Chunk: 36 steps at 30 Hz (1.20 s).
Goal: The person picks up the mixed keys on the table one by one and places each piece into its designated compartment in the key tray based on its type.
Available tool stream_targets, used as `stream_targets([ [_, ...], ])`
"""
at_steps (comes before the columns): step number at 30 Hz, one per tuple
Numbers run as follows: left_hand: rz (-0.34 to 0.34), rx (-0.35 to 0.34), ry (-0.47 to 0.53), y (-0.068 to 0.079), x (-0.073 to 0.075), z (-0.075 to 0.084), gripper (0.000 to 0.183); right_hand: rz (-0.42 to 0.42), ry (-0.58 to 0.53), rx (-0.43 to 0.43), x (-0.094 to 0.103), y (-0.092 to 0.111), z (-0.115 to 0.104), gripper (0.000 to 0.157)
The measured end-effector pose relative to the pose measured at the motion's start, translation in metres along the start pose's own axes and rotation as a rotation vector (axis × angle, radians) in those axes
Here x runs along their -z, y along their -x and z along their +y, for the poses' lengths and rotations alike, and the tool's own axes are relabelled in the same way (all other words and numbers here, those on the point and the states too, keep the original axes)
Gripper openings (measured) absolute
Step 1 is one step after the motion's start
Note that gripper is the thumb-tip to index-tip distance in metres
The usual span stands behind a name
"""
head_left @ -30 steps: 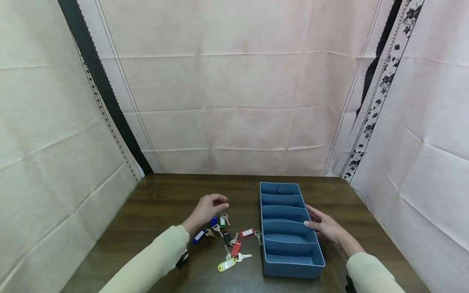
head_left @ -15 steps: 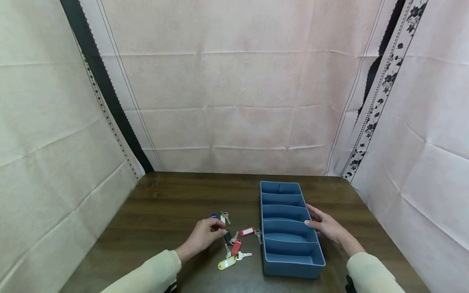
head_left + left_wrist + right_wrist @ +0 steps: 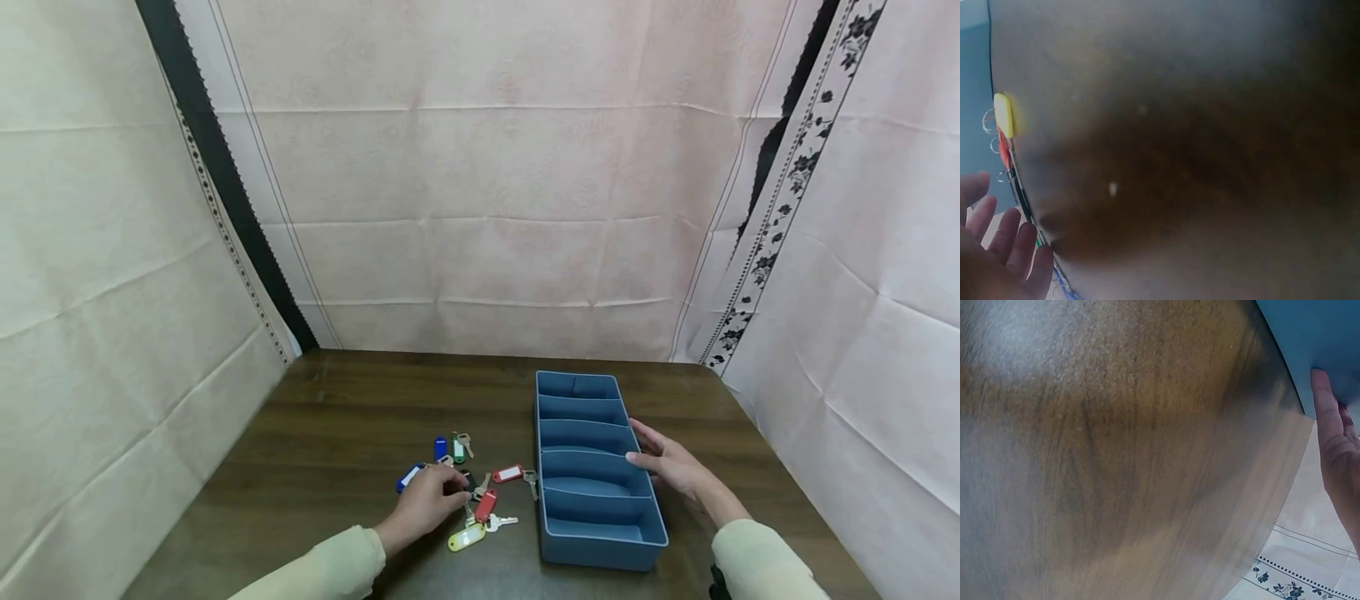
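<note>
Several keys with coloured tags lie in a loose group left of a blue divided organizer box (image 3: pixel 592 554). My left hand (image 3: pixel 430 502) is low over this group, fingers loosely bent, tips beside the black key tag (image 3: pixel 469 479). In the left wrist view the fingers of my left hand (image 3: pixel 1007 250) are spread a little, with nothing seen between them. Around it lie blue tags (image 3: pixel 408 477), a green tag (image 3: pixel 458 450), red tags (image 3: pixel 485 505) and a yellow tag (image 3: pixel 466 537). My right hand (image 3: pixel 675 471) holds the box's right wall, thumb over the rim and fingers against the outside.
The box's compartments stand in one row, with no keys seen inside. One red-tagged key (image 3: pixel 531 479) lies right at the box's left side. White cloth (image 3: pixel 480 208) hangs behind and beside the dark wooden table (image 3: pixel 360 400).
My left hand has come down from above the blue and green tags toward the near side of the group, uncovering the blue tags. The right hand and the box stay in place.
</note>
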<state>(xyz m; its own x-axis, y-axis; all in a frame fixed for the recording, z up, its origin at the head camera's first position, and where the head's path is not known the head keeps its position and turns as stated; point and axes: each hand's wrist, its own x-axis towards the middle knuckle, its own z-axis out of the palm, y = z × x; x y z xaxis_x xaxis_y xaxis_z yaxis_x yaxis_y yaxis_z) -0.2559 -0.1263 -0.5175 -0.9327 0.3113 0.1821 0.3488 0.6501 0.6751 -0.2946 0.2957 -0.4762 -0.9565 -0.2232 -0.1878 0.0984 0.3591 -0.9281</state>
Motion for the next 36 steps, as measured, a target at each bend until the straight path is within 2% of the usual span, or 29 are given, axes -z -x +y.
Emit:
stream_targets([
  [8,0.015,-0.003,-0.083,-0.002,-0.005,0.001,0.006,-0.006,0.004,0.001,0.001,0.001,-0.001,0.074],
  [16,0.001,-0.014,-0.146,-0.003,-0.008,0.002,0.006,0.009,0.010,-0.022,0.001,0.000,-0.002,0.074],
  [23,0.023,-0.023,-0.194,-0.004,-0.011,0.001,0.005,-0.013,0.022,-0.003,0.002,0.000,-0.001,0.074],
  [29,0.030,-0.025,-0.200,-0.005,-0.011,0.003,0.006,-0.012,0.007,-0.007,0.003,-0.001,0.001,0.072],
  [36,0.091,-0.051,-0.151,-0.008,0.002,0.007,0.006,-0.006,0.003,-0.014,0.001,0.000,-0.002,0.073],
])
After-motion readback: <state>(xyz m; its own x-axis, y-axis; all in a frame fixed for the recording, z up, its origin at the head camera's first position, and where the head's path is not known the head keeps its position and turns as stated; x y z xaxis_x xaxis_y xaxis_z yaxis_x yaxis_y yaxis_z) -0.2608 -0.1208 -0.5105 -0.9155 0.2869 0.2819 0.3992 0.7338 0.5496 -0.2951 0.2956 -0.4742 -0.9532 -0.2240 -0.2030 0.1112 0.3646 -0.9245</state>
